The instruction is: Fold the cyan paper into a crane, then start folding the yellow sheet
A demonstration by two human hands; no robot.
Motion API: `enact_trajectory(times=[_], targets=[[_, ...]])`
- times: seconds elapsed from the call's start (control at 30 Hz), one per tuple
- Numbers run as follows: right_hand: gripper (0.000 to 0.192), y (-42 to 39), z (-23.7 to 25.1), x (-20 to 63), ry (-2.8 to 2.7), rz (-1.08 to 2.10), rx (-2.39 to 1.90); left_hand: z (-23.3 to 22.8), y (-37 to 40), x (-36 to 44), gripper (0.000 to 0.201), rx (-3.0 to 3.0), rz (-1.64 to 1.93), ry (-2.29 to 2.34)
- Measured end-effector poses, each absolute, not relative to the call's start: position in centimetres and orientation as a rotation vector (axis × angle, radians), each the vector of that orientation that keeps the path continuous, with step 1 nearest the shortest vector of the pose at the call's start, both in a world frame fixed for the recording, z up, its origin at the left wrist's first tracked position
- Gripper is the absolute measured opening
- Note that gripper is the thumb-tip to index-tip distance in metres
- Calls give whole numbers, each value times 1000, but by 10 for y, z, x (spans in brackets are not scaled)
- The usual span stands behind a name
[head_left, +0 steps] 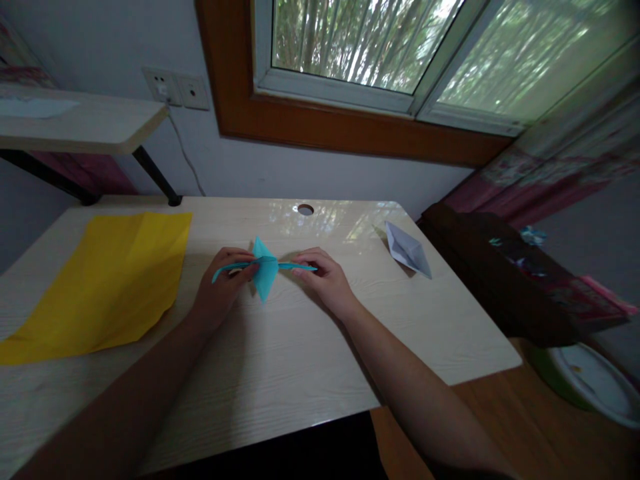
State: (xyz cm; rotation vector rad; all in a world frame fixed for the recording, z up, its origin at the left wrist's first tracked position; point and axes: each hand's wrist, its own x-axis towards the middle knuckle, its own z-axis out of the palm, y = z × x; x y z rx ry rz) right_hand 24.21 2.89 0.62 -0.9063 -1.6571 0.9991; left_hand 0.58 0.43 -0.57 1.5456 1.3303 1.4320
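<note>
My left hand [223, 280] and right hand [325, 277] meet at the middle of the pale wooden desk [280, 360], both on a turquoise origami figure [264, 267]. The left fingers are pinched shut on its long thin arm pointing toward nine o'clock; the right fingertips are closed on the matching arm toward three o'clock. Between my hands the body stands as a diamond, one tip at twelve, the other at six, its lower point touching the desk.

As I judge it, the folding is well along — the paper is already narrowed into two slim points and a compact body, so the base folds are done. What looks left is shaping those points and opening the body.

At nine o'clock a creased yellow sheet [107, 280] lies flat, not yet folded into anything. At two o'clock sits a finished white paper boat [407, 250] — well apart from my hands. A cable hole [305, 209] sits at twelve.
</note>
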Motion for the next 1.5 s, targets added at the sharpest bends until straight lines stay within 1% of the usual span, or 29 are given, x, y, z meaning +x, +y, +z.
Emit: enact_trajectory(times=[0.1, 0.2, 0.37, 0.47, 0.57, 0.63, 0.77, 0.83, 1.03, 1.37, 1.5], targets=[[11, 29, 6, 242, -1627, 1016, -921, -10, 5, 5, 23, 1601, 1412, 1248], [12, 27, 5, 240, -1557, 1108, -959, -12, 5, 6, 20, 1649, 1408, 1222], [26, 25, 1, 235, -1390, 1337, -944, -9, 1, 8, 19, 1762, 1271, 1215], [36, 24, 2, 234, -1343, 1356, -898, -8, -1, 9, 14, 1780, 1221, 1200], [39, 24, 3, 233, -1321, 1359, -857, -5, -3, 10, 13, 1790, 1215, 1213], [38, 24, 3, 232, -1331, 1369, -857, -4, -3, 10, 15, 1789, 1222, 1228], [25, 22, 1, 230, -1500, 1393, -898, -3, -2, 9, 17, 1768, 1222, 1230], [22, 22, 0, 229, -1573, 1415, -885, -4, -2, 9, 17, 1767, 1206, 1218], [25, 24, 0, 229, -1641, 1454, -854, -4, -3, 11, 13, 1798, 1168, 1206], [30, 23, -2, 229, -1550, 1515, -858, 2, -2, 10, 13, 1786, 1151, 1187], [31, 22, -3, 228, -1554, 1491, -833, 5, -2, 11, 15, 1772, 1151, 1185]])
